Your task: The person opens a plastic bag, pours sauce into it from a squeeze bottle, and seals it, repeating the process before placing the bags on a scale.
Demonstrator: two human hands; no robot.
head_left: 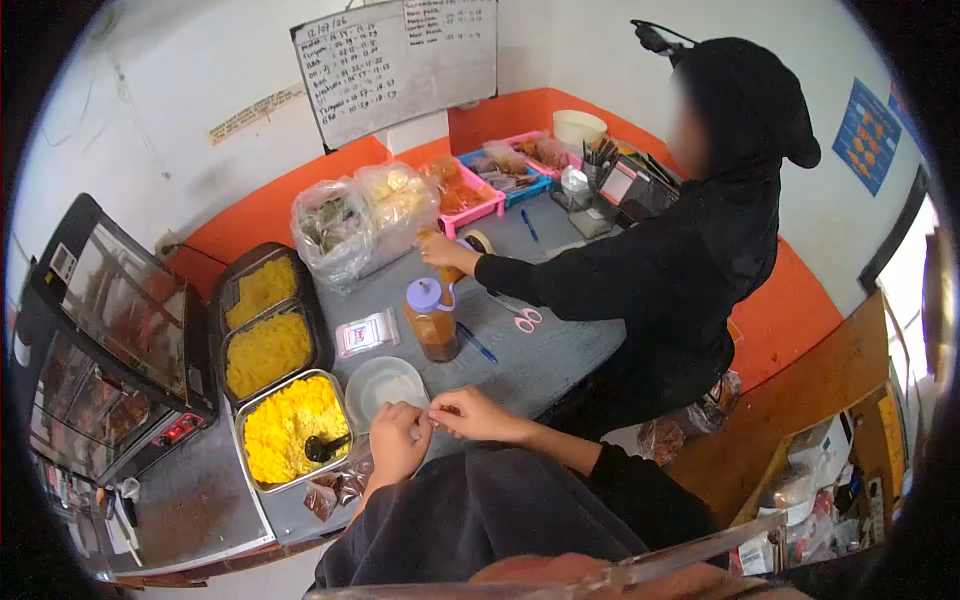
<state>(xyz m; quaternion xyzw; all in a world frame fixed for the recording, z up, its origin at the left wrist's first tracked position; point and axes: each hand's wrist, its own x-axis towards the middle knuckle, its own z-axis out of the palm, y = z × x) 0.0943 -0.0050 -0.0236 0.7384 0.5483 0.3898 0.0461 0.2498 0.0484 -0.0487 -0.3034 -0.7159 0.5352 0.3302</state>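
My left hand (400, 440) and my right hand (470, 413) meet just in front of a round translucent bowl (368, 398). Both are closed, with the fingertips pinched close together; what lies between them is too small to make out. Left of them stands a metal tray (240, 440) of yellow food (280, 425), with a black scoop (320, 449) resting in it. Small bags of dark brown filling (322, 498) lie beside my left wrist. Beyond the bowl are a lilac-lidded bottle (436, 335) of brown sauce and a small clear packet (367, 333).
A co-worker in black (650, 270) reaches across from the right. Two yellow-filled trays (322, 345), plastic bags (335, 235) and a pink basket (480, 213) stand farther back. Pink-handled scissors (527, 320) and a blue pen (477, 345) lie on the table. A glass display warmer (120, 340) is at left.
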